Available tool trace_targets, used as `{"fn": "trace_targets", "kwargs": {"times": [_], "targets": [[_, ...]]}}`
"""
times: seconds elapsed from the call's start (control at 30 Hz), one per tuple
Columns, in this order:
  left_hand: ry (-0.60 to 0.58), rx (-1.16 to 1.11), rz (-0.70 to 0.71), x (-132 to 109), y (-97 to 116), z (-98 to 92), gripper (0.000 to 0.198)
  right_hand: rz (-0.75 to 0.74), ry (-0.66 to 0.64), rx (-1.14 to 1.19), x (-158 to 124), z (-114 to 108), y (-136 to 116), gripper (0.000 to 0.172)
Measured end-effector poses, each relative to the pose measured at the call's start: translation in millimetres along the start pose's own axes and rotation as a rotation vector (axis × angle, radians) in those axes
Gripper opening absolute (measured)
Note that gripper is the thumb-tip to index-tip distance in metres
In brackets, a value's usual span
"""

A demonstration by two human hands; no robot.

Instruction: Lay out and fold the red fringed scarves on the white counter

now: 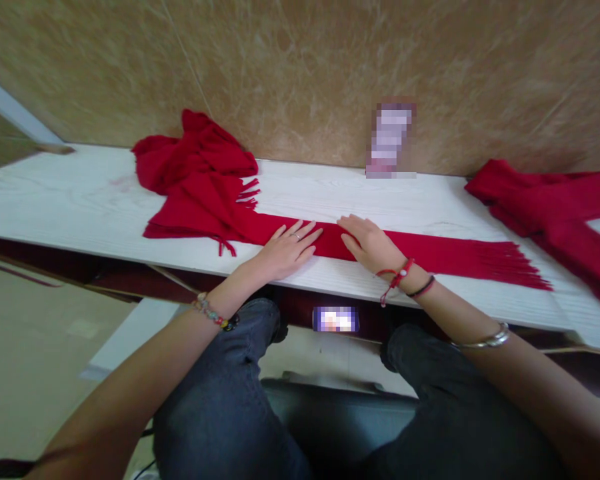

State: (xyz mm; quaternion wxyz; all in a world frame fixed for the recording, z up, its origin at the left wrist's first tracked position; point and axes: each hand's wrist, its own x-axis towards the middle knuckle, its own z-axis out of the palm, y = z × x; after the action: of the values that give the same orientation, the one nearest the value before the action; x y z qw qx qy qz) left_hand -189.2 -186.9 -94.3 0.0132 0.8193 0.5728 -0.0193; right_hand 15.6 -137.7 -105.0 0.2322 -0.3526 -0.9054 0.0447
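Note:
A red fringed scarf (430, 251) lies along the white table, its right part laid out as a flat strip with the fringe at the right end. Its left part is bunched up in loose folds. My left hand (290, 250) rests flat on the strip near the bunched part, fingers spread. A little to the right, my right hand (370, 240) lies on the same strip, palm down with the fingers stretched out toward the left. Neither hand grips the cloth.
Another red cloth (545, 207) lies at the table's right end. The narrow white table (80, 200) stands against a brown marbled wall (300, 80). A blurred card-like item (391, 140) leans there. Below the table edge, a lit screen (336, 319) shows between my knees.

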Motion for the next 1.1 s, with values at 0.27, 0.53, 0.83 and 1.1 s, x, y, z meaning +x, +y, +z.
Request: {"fn": "trace_targets", "kwargs": {"times": [0.27,0.53,0.83,1.1], "targets": [[-0.012,-0.017,-0.022,0.0,-1.2,1.1,0.053,0.066,-0.105,-0.189,9.8,17.8,-16.5,0.045],[-0.019,-0.026,-0.024,1.1,-1.8,1.1,0.054,0.127,-0.157,-0.312,-57.4,-25.6,40.2,0.049],[-0.051,-0.048,-0.040,0.9,1.2,-3.2,0.055,0.597,-0.250,-0.366,-141.8,-84.8,117.0,0.055],[-0.050,-0.049,-0.048,0.8,1.9,-2.9,0.056,0.518,-0.069,-0.497,-100.7,-86.3,79.1,0.051]]}}
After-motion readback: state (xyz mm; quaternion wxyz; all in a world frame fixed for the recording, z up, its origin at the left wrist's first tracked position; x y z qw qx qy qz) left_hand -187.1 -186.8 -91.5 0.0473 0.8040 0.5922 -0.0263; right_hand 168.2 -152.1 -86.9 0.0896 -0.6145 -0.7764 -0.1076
